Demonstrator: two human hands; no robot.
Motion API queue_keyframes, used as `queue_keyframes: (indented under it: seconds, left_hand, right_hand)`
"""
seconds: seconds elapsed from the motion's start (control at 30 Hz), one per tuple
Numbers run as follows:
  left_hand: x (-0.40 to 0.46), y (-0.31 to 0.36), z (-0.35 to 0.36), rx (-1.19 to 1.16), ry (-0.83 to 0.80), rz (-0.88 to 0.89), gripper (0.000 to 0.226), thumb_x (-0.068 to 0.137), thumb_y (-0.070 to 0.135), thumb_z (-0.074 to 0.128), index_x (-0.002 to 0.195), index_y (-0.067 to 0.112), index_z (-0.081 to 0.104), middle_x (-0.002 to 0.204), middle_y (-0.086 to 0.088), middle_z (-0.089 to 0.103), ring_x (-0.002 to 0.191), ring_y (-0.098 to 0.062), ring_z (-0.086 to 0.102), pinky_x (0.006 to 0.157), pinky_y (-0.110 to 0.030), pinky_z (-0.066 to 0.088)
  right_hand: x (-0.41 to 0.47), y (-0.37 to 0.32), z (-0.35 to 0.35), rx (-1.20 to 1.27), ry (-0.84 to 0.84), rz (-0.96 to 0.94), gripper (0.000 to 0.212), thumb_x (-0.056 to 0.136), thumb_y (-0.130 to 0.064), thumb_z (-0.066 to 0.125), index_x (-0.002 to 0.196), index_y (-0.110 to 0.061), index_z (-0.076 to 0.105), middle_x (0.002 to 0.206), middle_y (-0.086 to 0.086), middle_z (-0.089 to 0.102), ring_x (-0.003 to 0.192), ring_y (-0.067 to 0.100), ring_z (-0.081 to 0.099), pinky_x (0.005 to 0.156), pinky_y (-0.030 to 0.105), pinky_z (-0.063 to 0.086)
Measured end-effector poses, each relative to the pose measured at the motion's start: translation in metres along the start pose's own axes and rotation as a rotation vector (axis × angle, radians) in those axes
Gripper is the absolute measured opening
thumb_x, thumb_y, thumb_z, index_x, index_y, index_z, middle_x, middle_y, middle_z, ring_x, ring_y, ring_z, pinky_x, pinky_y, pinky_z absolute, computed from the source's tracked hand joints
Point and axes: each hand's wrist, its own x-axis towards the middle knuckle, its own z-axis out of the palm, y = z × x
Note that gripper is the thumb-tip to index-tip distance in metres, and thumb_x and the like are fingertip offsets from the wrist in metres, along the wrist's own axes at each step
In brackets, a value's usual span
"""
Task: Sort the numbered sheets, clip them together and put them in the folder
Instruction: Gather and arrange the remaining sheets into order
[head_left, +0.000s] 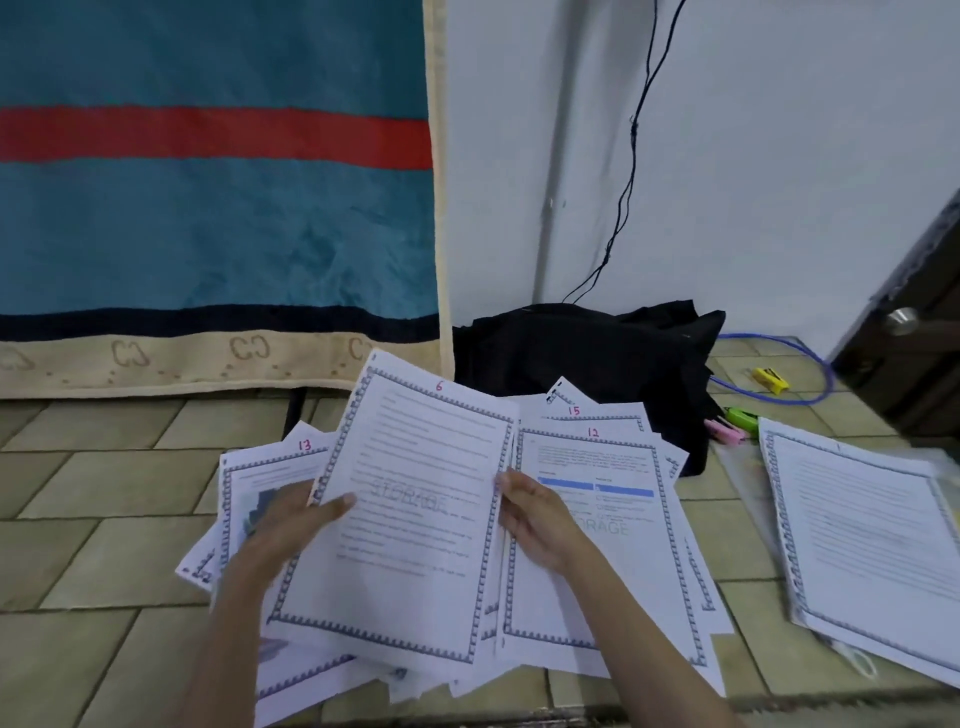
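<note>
On the tiled floor (104, 519), at the foot of a hanging blanket: a person sorts numbered pages with bare hands.

Backdrop: a teal blanket with a red stripe (208, 208) fills ten o'clock; a black bag (587, 353) sits at twelve o'clock beyond the paper.

Loose heap: bordered sheets (613, 597) fan out across the centre, unsorted, with pink numbers 13, 15 and 12 showing at their top edges.

Set-aside stack: a neater pile (857, 535) lies at three o'clock, well apart from the heap; something clear shows under it, perhaps the folder, though that cannot be confirmed.

Sheet in hand: page 6 (415, 493) is lifted above the heap, tilted toward one o'clock.

Left hand (296, 525): fingers closed on the sheet's left edge, thumb on top.

Right hand (530, 514): fingers curled around the sheet's right edge, pinching it.

Small items: pink and green highlighters (732, 423) lie at two o'clock beside the bag, a yellow object (771, 379) farther back. No clip can be made out.

Step in hand: sorting, judged to be early, since most pages remain jumbled.

Next move: page 6 likely needs carrying to the three o'clock stack, or parking until its lower neighbours surface; either way it calls for reading the stack's top number first, which is too faint to tell.
</note>
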Motion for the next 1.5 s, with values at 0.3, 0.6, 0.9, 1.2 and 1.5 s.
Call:
queue_keyframes:
  seconds: [0.3, 0.6, 0.9, 1.2, 1.5]
  left_hand:
    - [0.011, -0.031, -0.006, -0.148, 0.060, -0.173, 0.040, 0.082, 0.006, 0.067, 0.121, 0.005, 0.058, 0.116, -0.017, 0.064, 0.099, -0.034, 0.062, 0.093, -0.051, 0.048]
    - [0.022, -0.033, 0.012, -0.076, 0.132, -0.176, 0.046, 0.086, 0.006, 0.062, 0.130, 0.004, 0.050, 0.127, -0.020, 0.056, 0.116, -0.039, 0.053, 0.102, -0.048, 0.040]
    - [0.023, -0.036, 0.014, 0.057, 0.180, -0.174, 0.045, 0.085, 0.010, 0.065, 0.127, 0.000, 0.052, 0.127, -0.023, 0.057, 0.115, -0.041, 0.053, 0.102, -0.049, 0.040]
    - [0.015, -0.041, 0.018, 0.109, 0.212, -0.124, 0.039, 0.086, 0.013, 0.064, 0.122, 0.000, 0.056, 0.124, -0.022, 0.058, 0.113, -0.040, 0.054, 0.100, -0.049, 0.041]
    - [0.007, -0.034, 0.017, 0.064, 0.175, -0.082, 0.036, 0.087, 0.025, 0.063, 0.119, 0.008, 0.059, 0.121, -0.018, 0.062, 0.109, -0.036, 0.057, 0.098, -0.050, 0.044]
  right_hand:
    - [-0.042, -0.068, -0.087, -1.110, 0.902, 0.009, 0.094, 0.058, -0.050, 0.083, 0.133, -0.013, 0.038, 0.137, 0.017, 0.042, 0.129, 0.035, 0.035, 0.101, 0.046, 0.036]
    - [-0.066, -0.069, -0.120, -0.830, 0.818, -0.171, 0.009, 0.077, -0.005, 0.070, 0.082, 0.000, 0.064, 0.079, 0.013, 0.064, 0.073, 0.026, 0.058, 0.052, 0.025, 0.039]
    - [-0.089, -0.091, -0.147, -0.953, 1.087, -0.260, 0.033, 0.090, -0.003, 0.050, 0.122, -0.005, 0.048, 0.115, 0.025, 0.060, 0.098, 0.041, 0.057, 0.075, 0.042, 0.046]
    - [-0.073, -0.088, -0.154, -1.339, 1.206, -0.035, 0.065, 0.084, 0.003, 0.050, 0.142, -0.012, 0.026, 0.134, 0.022, 0.046, 0.124, 0.039, 0.040, 0.097, 0.049, 0.037]
    - [-0.021, -0.024, -0.033, -1.793, 0.255, -0.382, 0.095, 0.074, -0.067, -0.012, 0.148, -0.020, 0.023, 0.158, 0.003, 0.013, 0.147, 0.022, -0.003, 0.112, 0.043, -0.013]
